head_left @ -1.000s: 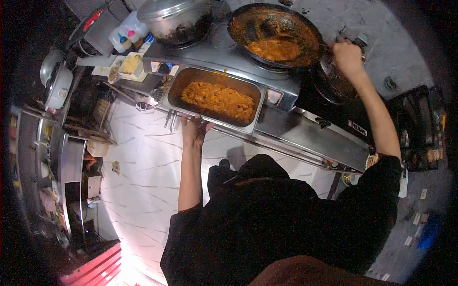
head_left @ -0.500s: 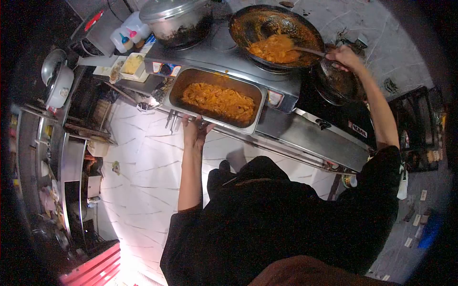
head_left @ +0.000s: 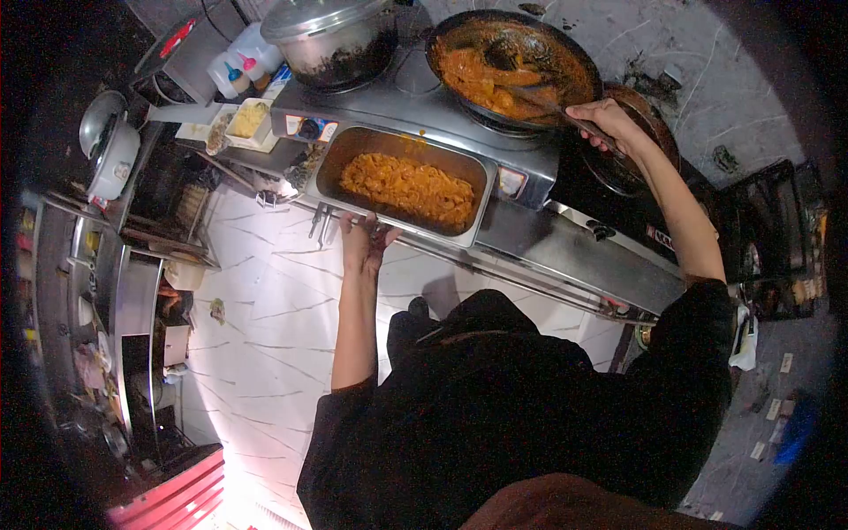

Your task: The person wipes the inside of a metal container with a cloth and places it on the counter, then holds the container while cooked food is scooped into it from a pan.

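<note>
My right hand [head_left: 608, 124] is closed round the handle of a long cooking spatula [head_left: 558, 109], which reaches into a dark wok [head_left: 579, 69]. Orange-brown saucy food [head_left: 477, 78] lies in the wok, and sauce coats the spatula's head, so its exact shape is unclear. With its fingers at the near side, my left hand [head_left: 362, 240] grips a rectangular steel food pan [head_left: 479, 190]. The pan sits slightly tilted at the front edge of the stove and contains more of the orange-brown food [head_left: 411, 187].
A lidded, blackened pot [head_left: 331, 49] stands on the stove left of the wok. Another dark pan [head_left: 636, 155] lies under my right forearm. A white tub of yellow food [head_left: 251, 121] and squeeze bottles [head_left: 243, 75] are at the left. Shelves line the far left.
My right hand has moved left and slightly down with the spatula. The food in the wok has been shifted leftward, baring a dark patch. My left hand stays at the steel pan.
</note>
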The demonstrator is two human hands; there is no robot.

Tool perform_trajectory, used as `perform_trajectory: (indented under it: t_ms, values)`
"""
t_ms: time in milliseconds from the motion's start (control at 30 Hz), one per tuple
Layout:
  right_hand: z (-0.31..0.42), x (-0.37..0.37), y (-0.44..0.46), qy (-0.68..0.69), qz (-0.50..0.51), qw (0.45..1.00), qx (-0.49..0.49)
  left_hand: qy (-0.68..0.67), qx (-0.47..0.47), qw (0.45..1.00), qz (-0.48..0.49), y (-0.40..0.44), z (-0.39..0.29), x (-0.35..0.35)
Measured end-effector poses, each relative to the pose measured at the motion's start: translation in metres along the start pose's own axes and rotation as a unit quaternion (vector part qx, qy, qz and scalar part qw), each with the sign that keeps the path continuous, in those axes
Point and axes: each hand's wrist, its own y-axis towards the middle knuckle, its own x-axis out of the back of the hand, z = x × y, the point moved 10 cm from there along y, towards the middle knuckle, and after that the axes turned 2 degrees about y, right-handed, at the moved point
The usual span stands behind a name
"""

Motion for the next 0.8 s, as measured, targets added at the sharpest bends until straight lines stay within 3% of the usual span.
perform_trajectory:
  t_ms: [267,533,800]
  values:
    - [0.020,0.031,-0.016,-0.001,-0.063,0.997,0.055,0.002,-0.015,1.000,-0.002,0.002,-0.002,0.002]
    - [0.007,0.042,-0.043,-0.032,-0.048,0.998,0.025,-0.007,-0.035,0.999,0.021,-0.003,-0.007,-0.006]
    - [0.033,0.035,-0.093,-0.022,-0.047,0.997,0.049,-0.027,-0.006,0.999,-0.033,-0.009,-0.005,-0.004]
